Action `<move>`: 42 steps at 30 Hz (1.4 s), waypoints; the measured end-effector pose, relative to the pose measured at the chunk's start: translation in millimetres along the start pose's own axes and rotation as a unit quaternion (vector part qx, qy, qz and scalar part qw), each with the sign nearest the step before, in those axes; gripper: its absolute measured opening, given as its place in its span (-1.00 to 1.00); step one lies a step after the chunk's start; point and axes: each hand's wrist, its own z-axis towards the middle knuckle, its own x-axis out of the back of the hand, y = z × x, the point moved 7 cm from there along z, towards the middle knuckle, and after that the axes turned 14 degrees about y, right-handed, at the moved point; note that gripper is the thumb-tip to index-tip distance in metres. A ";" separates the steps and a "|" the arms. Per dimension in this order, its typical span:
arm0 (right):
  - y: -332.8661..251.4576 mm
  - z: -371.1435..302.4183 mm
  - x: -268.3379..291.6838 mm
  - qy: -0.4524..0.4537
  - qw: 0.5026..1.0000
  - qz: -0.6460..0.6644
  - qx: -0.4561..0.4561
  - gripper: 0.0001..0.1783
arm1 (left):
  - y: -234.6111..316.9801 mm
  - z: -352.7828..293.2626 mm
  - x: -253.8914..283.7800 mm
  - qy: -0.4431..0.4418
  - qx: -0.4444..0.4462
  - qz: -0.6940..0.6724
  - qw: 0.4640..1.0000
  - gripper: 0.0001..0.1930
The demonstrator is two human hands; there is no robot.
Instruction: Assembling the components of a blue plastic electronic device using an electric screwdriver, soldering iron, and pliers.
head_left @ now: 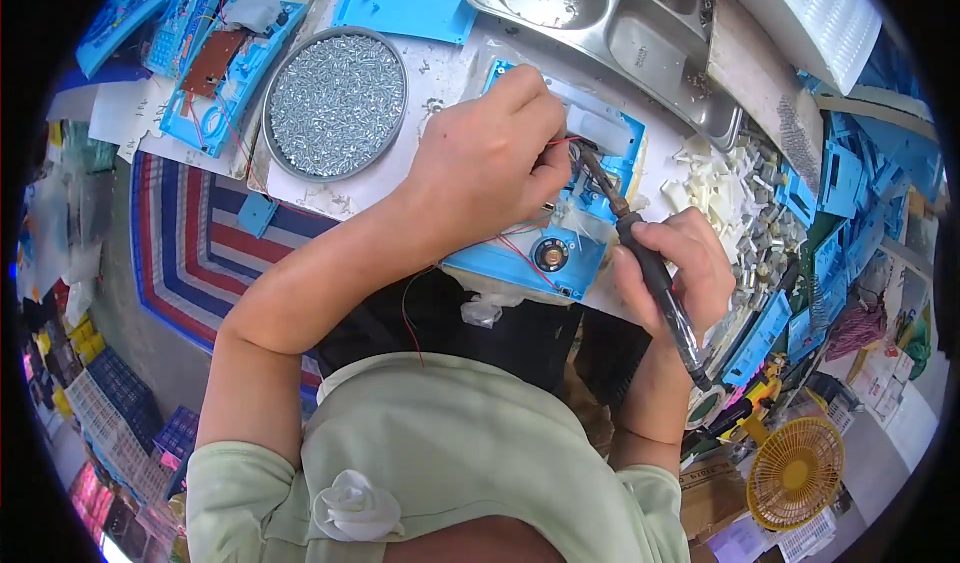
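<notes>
My right hand [690,268] is closed round the black handle of a soldering iron [650,258]. Its metal tip points up and left into an open blue plastic casing [490,261] on the table. Over that casing, my left hand [490,143] is pinched on a thin red wire [566,141], whose end lies close to the iron's tip. The wrist and fingers hide part of the casing. A small round speaker [550,254] sits in the casing's near part, with red wires beside it. A whitish block [600,128] lies in its far part.
A round dish of small screws [338,103] stands to the left, beside wired blue casings [205,73]. At the back is a metal compartment tray [640,48] with small parts. White plastic pieces [708,188] are heaped right; a yellow fan [795,473] stands lower right.
</notes>
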 end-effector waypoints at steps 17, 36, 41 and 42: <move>-2.9 -1.0 3.1 -0.002 1.000 -0.007 0.003 -0.59 | -0.2 -0.8 -1.7 -0.004 -0.010 0.012 1.000 -0.86; -0.3 -3.2 3.0 0.007 1.000 0.003 -0.003 -0.59 | -0.8 -1.2 -2.3 -0.001 -0.004 0.004 1.000 -0.86; -1.7 -1.6 4.1 0.001 1.000 0.005 -0.005 -0.60 | -0.4 -0.1 -0.5 0.002 -0.009 0.006 1.000 -0.86; -1.5 -2.3 4.3 0.002 1.000 0.005 -0.004 -0.60 | -0.5 -0.5 -1.0 0.002 -0.009 0.007 1.000 -0.85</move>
